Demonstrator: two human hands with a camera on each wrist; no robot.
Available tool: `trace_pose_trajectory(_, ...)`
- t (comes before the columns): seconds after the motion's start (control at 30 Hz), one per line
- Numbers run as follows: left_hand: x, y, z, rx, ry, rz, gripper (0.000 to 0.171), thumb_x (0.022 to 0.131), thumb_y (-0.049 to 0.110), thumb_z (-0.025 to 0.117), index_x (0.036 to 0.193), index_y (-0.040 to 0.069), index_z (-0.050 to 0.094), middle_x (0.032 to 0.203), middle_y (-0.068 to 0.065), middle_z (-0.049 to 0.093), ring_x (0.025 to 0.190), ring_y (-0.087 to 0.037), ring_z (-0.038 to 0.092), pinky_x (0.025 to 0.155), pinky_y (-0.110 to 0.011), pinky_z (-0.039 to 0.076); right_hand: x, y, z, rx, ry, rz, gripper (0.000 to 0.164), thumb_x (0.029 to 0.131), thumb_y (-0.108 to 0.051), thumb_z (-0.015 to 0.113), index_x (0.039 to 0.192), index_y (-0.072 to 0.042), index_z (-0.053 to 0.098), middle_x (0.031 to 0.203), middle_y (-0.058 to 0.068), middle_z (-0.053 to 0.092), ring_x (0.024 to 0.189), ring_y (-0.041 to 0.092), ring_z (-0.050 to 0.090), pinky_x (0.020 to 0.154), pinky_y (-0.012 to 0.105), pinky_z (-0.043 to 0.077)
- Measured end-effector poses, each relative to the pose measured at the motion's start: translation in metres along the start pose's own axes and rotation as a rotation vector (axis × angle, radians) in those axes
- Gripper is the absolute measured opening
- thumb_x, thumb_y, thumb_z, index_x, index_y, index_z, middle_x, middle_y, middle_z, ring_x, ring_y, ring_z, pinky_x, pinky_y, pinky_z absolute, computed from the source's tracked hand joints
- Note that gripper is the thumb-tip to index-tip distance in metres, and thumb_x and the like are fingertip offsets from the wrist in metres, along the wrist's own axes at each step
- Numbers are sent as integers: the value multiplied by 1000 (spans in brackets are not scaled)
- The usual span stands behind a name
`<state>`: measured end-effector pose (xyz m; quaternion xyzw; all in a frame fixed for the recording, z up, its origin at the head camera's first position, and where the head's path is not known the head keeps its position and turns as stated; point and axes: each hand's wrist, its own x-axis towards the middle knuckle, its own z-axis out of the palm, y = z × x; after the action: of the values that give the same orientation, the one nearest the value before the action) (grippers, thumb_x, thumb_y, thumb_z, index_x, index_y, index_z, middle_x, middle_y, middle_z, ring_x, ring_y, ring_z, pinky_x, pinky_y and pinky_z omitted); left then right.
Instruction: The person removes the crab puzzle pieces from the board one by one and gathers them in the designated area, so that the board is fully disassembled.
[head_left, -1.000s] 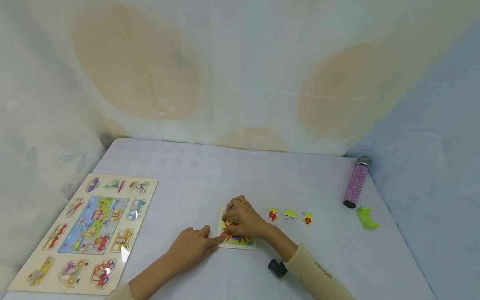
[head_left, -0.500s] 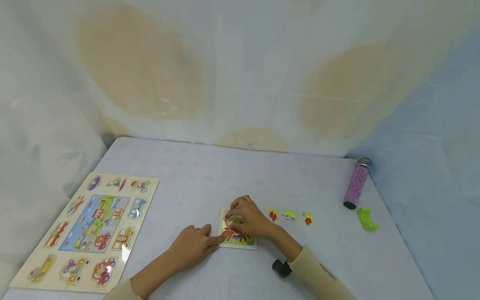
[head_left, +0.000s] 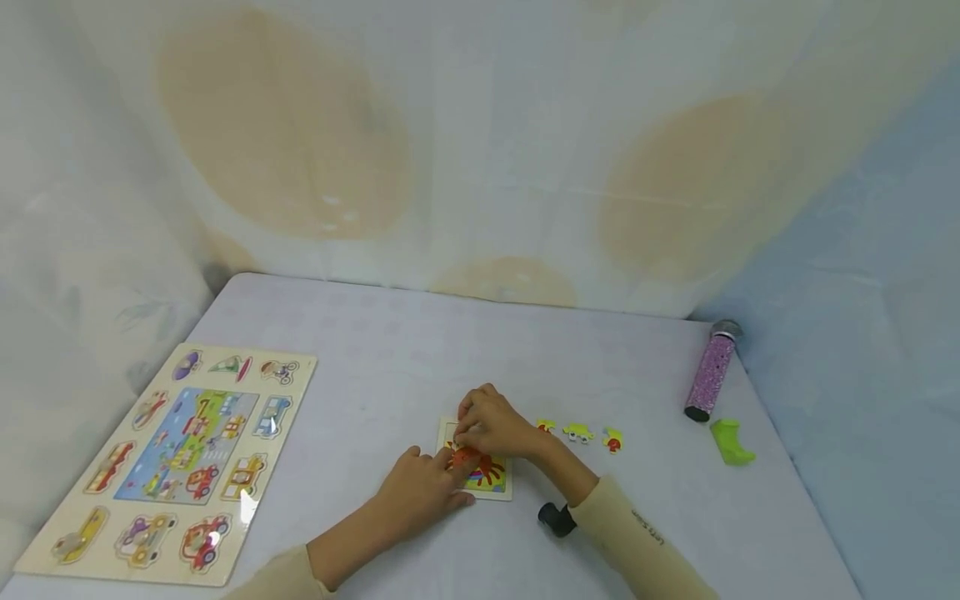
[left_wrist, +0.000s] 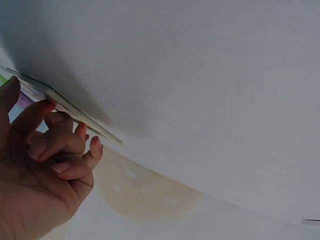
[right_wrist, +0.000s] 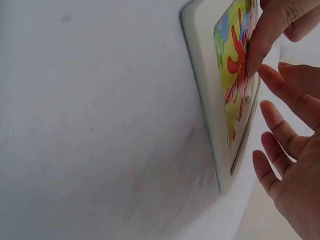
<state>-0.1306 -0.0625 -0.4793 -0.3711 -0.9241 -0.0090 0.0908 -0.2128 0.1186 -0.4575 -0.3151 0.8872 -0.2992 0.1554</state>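
Note:
A small square jigsaw puzzle with a pale frame lies at the front middle of the table, showing a red, many-armed figure on yellow. My left hand reaches in from the left, and a fingertip presses on the picture. From the right my right hand reaches over the upper part, its fingertips at the picture and covering much of it. In the right wrist view the right hand's other fingers spread loosely beside the frame. Right of the puzzle lie loose pieces: a yellow one with eyes between two red-and-yellow ones.
A large wooden vehicle puzzle board lies at the left. At the far right are a glittery pink microphone and a curved green piece. A black cylindrical object sits by the right sleeve. Hanging cloth closes off the back.
My left hand has moved right, farther over the small puzzle. The right hand's fingers have shifted slightly on the upper part, and its wrist now partly covers the nearest loose piece.

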Motion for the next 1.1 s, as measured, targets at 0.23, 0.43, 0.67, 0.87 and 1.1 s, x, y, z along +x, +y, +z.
trace_pose_trajectory(0.23,1,4,3,23,-5,1,51,91,57,59,130,24,66,96,-3,71,56,-13,58,59,-26,37,-2,-4,4,-19,27,9,12,90,-14,70,93,-8,79,110,2,57,116,21,41,103,45,35)
trace_pose_trajectory(0.43,0,3,2,2,-11,-7,50,92,56,59,130,25,66,99,-4,72,58,-14,61,61,-29,42,-2,-7,6,-38,33,-8,14,89,-11,68,95,-9,80,111,2,57,118,23,40,104,46,34)
trace_pose_trajectory(0.67,-5,0,1,-30,-12,-16,45,92,53,61,128,26,68,104,-5,71,64,-18,66,70,-40,52,-1,-11,9,-64,3,-28,12,89,-14,67,92,-12,78,112,2,55,120,23,39,104,46,33)
trace_pose_trajectory(0.87,-4,-2,2,-37,-27,-9,43,94,52,59,129,28,67,108,-6,70,62,-17,64,69,-39,51,-1,-10,9,-73,26,-25,7,87,-14,69,87,-16,75,112,2,54,121,23,40,106,47,33)
trace_pose_trajectory(1.1,-1,-4,4,-56,-41,-7,43,94,51,60,128,26,67,109,-5,71,61,-15,58,63,-34,45,1,-9,5,-43,14,-15,4,87,-14,72,83,-14,74,111,4,55,119,25,41,105,48,33)
